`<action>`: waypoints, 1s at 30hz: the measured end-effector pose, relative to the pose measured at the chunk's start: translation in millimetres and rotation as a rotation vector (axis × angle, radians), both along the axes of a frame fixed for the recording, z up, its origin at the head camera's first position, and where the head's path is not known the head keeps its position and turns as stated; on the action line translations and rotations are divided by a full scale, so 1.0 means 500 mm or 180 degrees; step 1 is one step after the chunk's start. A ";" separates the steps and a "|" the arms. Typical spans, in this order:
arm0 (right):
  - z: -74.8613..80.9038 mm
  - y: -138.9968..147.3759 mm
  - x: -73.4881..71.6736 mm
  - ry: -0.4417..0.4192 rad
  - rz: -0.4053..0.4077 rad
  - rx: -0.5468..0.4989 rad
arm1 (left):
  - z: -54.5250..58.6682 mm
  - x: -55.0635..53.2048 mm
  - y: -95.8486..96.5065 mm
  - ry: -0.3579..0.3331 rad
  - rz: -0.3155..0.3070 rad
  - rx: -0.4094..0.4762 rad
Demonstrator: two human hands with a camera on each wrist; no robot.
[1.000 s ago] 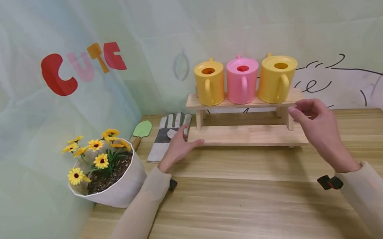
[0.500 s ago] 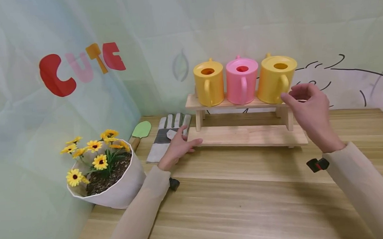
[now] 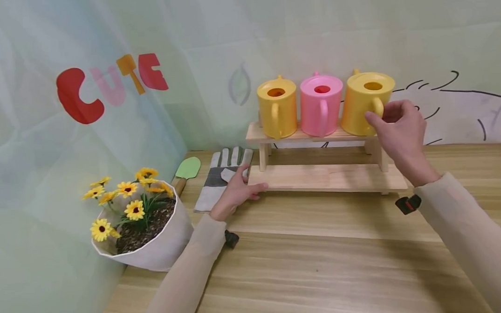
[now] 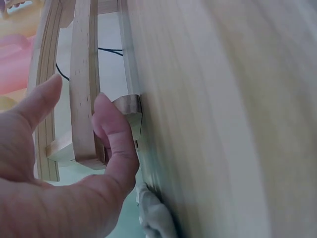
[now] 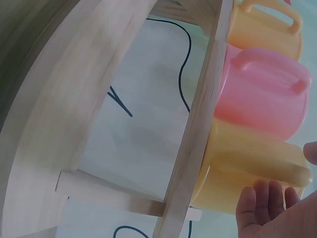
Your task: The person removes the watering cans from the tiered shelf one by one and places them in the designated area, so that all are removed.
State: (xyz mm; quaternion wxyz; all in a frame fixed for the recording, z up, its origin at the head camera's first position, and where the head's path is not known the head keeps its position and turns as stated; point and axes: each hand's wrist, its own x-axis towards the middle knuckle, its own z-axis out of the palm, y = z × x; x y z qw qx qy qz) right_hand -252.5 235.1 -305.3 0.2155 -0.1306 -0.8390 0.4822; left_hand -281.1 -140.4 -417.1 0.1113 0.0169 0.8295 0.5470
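Head view, right fingers (image 3: 378, 122) parted around yellow handle (image 3: 378, 106), left fingers (image 3: 258, 189) loose at stand (image 3: 322, 176), pink can (image 3: 312, 108) alongside, glove (image 3: 208, 199), flowerpot (image 3: 166, 246) leftward

The word "CUTE" (image 3: 117, 83) read clearly in large capitals on the pale cloth (image 3: 37, 184) at left. C and E were red, U pink, T orange.

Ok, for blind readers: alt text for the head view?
Right hand at the handle of the rightmost yellow jug, beside a pink jug and another yellow jug on a wooden stand; left hand at its lower shelf; glove and flowers nearby.
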 end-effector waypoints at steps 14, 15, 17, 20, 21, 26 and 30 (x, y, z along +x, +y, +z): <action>0.002 -0.008 -0.027 -0.0160 0.0199 -0.0234 | -0.001 -0.005 0.011 -0.0076 -0.0018 0.0154; 0.003 -0.008 -0.029 -0.0159 0.0223 -0.0270 | -0.001 -0.005 0.011 -0.0074 -0.0020 0.0145; 0.004 -0.009 -0.032 -0.0163 0.0271 -0.0366 | 0.000 -0.006 0.012 -0.0076 -0.0024 0.0116; 0.007 -0.011 -0.036 -0.0174 0.0325 -0.0522 | 0.001 -0.007 0.013 -0.0091 -0.0012 0.0079; 0.008 -0.012 -0.038 -0.0177 0.0340 -0.0577 | 0.000 -0.007 0.014 -0.0096 -0.0008 0.0073; 0.013 -0.016 -0.042 -0.0132 0.0409 -0.0842 | -0.001 -0.009 0.015 -0.0105 0.0004 0.0072; 0.013 -0.017 -0.044 -0.0026 0.0470 -0.1011 | -0.002 -0.008 0.015 -0.0120 0.0016 0.0085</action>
